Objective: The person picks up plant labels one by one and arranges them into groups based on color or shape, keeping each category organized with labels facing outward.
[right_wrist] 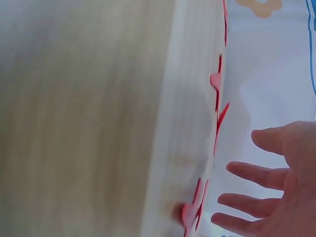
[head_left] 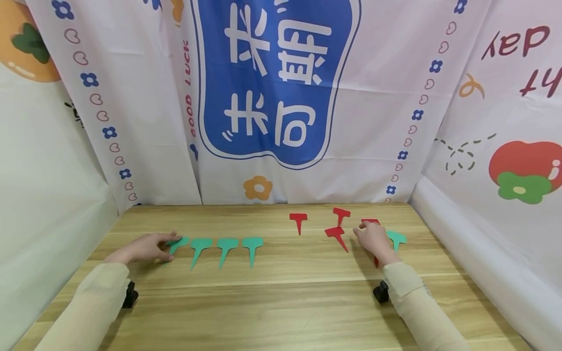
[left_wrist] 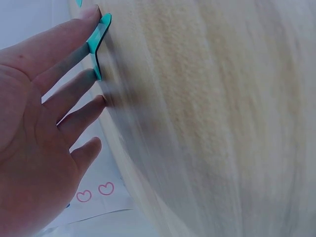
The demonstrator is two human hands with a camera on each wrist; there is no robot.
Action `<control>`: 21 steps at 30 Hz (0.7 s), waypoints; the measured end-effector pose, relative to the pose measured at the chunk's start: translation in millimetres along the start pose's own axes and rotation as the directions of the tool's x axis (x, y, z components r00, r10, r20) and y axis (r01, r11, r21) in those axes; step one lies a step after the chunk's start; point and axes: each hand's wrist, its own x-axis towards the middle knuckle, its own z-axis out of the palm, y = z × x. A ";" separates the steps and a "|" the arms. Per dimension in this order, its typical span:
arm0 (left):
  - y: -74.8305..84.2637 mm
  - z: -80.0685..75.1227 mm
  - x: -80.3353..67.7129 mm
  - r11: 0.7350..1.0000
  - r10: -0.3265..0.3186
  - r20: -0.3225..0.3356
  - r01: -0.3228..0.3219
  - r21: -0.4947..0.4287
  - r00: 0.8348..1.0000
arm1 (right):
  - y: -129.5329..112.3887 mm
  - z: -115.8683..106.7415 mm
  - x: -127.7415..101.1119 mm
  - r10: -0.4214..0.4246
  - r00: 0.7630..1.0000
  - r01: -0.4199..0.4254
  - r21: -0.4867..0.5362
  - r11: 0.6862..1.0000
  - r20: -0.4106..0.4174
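My left hand point(head_left: 147, 247) is at the leftmost of several green T-shaped plant labels point(head_left: 182, 242), at the table's left. In the left wrist view its fingers are extended, with fingertips touching that green label point(left_wrist: 102, 32), which looks tilted. Three more green labels stand in a row to its right, the nearest being this one point(head_left: 201, 243). My right hand point(head_left: 373, 240) hovers over a red T-shaped plant label point(head_left: 370, 221) it partly hides. The right wrist view shows the right hand's fingers point(right_wrist: 256, 175) spread, holding nothing.
Other red labels lie left of my right hand: one alone point(head_left: 298, 217), and two close together, an upper one point(head_left: 341, 212) and a lower one point(head_left: 335, 232). Another green label point(head_left: 397, 237) lies right of the right hand. A printed cloth point(head_left: 373, 146) hangs behind the wooden table point(head_left: 263, 312).
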 end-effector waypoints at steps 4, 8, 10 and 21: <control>1.1 -0.4 -0.5 1.000 0.007 0.003 -0.007 -0.008 1.000 | 9.5 -3.8 -1.1 0.026 1.000 -0.026 0.010 1.000 -0.006; 0.7 -0.1 -0.2 1.000 0.010 0.001 -0.010 -0.011 1.000 | 18.7 -8.1 -2.3 0.038 0.999 -0.038 0.013 0.999 -0.027; 0.2 0.2 0.1 1.000 0.008 -0.002 -0.008 -0.010 1.000 | 23.6 -9.7 -2.5 0.041 0.999 -0.041 0.013 0.999 -0.034; 2.5 -0.1 0.1 1.000 0.004 -0.001 -0.004 -0.010 1.000 | 47.6 -21.8 -7.6 0.096 0.995 -0.096 0.002 0.995 -0.035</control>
